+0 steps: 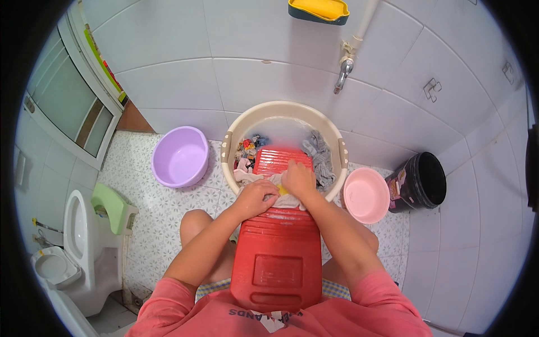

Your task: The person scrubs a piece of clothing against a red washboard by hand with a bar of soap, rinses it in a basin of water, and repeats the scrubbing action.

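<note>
Patterned bathroom floor [147,224], beige tub [283,108] by the wall. Pale cloth [288,201] lies across the red washboard [277,264] at the tub's near rim; left hand [259,197] and right hand [298,180] on it, can't tell if either's gripping.

Working remotely, I cannot identify the yellow patch [283,190], partly covered by the right hand [298,178]. Cloth [287,202] hides the middle of the red washboard [276,244]. The far inside of the tub [283,106] is blurred. The upper edge crops the wall-mounted dish [318,17].
</note>
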`<control>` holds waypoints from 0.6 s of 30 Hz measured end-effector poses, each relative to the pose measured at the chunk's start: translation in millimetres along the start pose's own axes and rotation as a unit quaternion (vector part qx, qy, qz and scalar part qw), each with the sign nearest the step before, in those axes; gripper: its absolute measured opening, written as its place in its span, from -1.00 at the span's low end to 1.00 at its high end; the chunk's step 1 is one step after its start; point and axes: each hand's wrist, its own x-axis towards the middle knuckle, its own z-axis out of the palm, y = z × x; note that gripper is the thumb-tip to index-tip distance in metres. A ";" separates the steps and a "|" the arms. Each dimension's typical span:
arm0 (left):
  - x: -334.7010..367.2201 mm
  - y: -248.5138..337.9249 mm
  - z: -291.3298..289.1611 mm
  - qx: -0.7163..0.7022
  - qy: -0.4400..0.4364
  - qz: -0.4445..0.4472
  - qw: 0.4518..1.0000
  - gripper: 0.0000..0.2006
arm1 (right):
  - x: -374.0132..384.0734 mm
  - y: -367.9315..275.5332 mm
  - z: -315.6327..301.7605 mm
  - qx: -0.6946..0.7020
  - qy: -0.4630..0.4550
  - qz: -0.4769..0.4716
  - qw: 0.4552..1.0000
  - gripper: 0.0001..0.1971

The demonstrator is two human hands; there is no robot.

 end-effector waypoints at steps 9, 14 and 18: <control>2.6 -3.6 4.9 0.021 0.011 -0.015 1.000 -0.87 | 20.4 4.2 13.8 0.038 0.005 0.022 0.999 -0.78; -6.6 -2.1 -3.8 0.036 0.039 -0.038 0.998 -0.73 | 13.3 20.1 5.4 -0.093 0.097 -0.175 0.975 -0.79; -26.2 -7.3 -4.1 0.164 0.157 -0.094 0.969 -0.56 | -18.9 12.7 -14.3 0.067 -0.092 -0.222 0.968 -0.76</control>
